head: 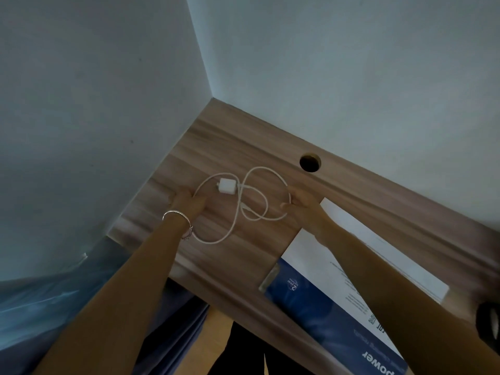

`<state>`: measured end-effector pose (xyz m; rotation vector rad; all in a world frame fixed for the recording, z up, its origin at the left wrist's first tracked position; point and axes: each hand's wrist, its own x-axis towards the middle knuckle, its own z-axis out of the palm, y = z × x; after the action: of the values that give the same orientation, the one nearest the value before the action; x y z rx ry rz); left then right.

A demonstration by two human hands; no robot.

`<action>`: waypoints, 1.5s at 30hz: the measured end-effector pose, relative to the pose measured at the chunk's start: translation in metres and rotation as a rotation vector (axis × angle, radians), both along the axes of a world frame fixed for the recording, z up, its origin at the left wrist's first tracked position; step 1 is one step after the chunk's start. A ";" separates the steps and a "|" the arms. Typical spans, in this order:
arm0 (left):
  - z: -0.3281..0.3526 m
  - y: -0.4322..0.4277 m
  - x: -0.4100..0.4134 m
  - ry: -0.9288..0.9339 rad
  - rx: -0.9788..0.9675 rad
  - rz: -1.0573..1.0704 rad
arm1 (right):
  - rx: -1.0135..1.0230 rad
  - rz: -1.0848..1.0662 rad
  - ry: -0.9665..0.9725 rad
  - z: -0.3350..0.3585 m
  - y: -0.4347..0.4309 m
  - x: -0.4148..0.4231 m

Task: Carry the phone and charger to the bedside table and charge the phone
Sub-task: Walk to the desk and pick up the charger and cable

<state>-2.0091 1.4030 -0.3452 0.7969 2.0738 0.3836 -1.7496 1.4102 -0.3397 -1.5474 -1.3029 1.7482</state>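
Left hand [186, 200], right hand [303, 202], cable [230, 229] partly hidden

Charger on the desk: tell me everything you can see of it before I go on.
The charger is a small white cube-shaped plug lying on the wooden desk, with a thin white cable attached on its right side. The cable lies loose on the desk in several crossing loops. The right hand pinches the right loop; the left hand touches the left loop, its grip unclear. No phone is in view.
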 end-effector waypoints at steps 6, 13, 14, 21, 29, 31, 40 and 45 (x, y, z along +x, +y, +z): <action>0.000 0.002 0.029 -0.266 0.091 0.099 | -0.078 -0.009 0.043 0.003 -0.006 -0.012; -0.004 0.003 0.046 -0.371 0.150 0.049 | -0.194 0.026 0.111 0.003 -0.013 -0.017; -0.004 0.005 0.048 -0.348 0.161 0.040 | -0.203 0.031 0.104 0.003 -0.013 -0.016; 0.000 0.018 0.064 -0.142 0.041 0.061 | -0.231 -0.044 0.073 0.007 -0.007 -0.008; -0.002 0.038 0.076 -0.089 -0.055 -0.021 | -0.228 0.019 0.013 0.009 -0.009 -0.009; -0.007 0.037 0.076 -0.032 -0.041 -0.037 | -0.240 0.004 0.022 0.011 -0.009 -0.009; -0.019 0.025 0.073 0.277 0.057 -0.125 | -0.386 -0.232 0.168 0.006 -0.005 -0.011; -0.016 0.016 0.071 -0.024 0.213 0.011 | -0.460 -0.302 0.364 0.001 -0.005 -0.011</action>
<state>-1.9379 1.4185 -0.3616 0.9012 2.0383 0.6245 -1.7610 1.4054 -0.3385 -1.4594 -0.4843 2.0874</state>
